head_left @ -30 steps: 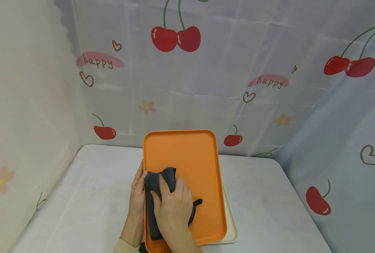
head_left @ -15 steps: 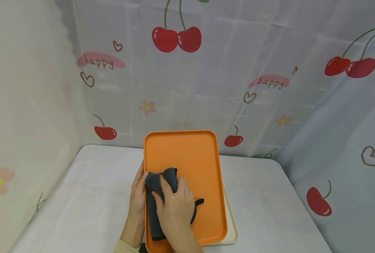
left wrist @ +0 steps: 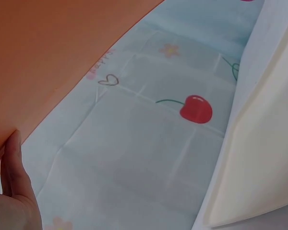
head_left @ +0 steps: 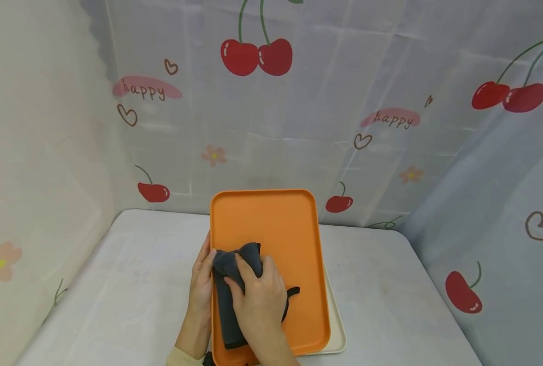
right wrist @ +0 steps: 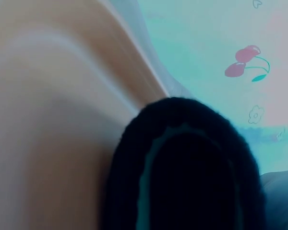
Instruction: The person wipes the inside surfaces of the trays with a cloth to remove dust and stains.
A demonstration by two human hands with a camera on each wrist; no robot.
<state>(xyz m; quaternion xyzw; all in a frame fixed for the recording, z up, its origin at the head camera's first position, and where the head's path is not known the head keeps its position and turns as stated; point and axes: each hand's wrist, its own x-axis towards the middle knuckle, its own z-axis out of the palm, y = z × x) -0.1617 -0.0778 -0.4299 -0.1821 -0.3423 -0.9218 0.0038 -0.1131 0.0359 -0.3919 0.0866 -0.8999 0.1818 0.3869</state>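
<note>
An orange tray [head_left: 271, 218] is held by its left long edge in my left hand [head_left: 199, 290]. In the left wrist view that hand's fingers [left wrist: 14, 163] reach the tray's edge, and the tray's underside [left wrist: 48, 52] stands above the table. Bunched under my right hand [head_left: 262, 300], a dark grey cloth [head_left: 230, 315] lies over the left part of the tray; my thumb and fingers grip it. A black loop [head_left: 293, 291] sticks out on the right of that hand. Close up in the right wrist view, a dark rounded shape [right wrist: 192, 163] covers much of the frame.
A cream tray [head_left: 336, 325] lies on the white table [head_left: 381, 295], partly hidden beneath the orange one. Behind the table and along both sides hang pale curtains [head_left: 290, 132] printed with cherries and hearts.
My right hand and the cloth have slid slightly to the right on the orange tray. The tray, with my left hand on its edge, has shifted a little right too.
</note>
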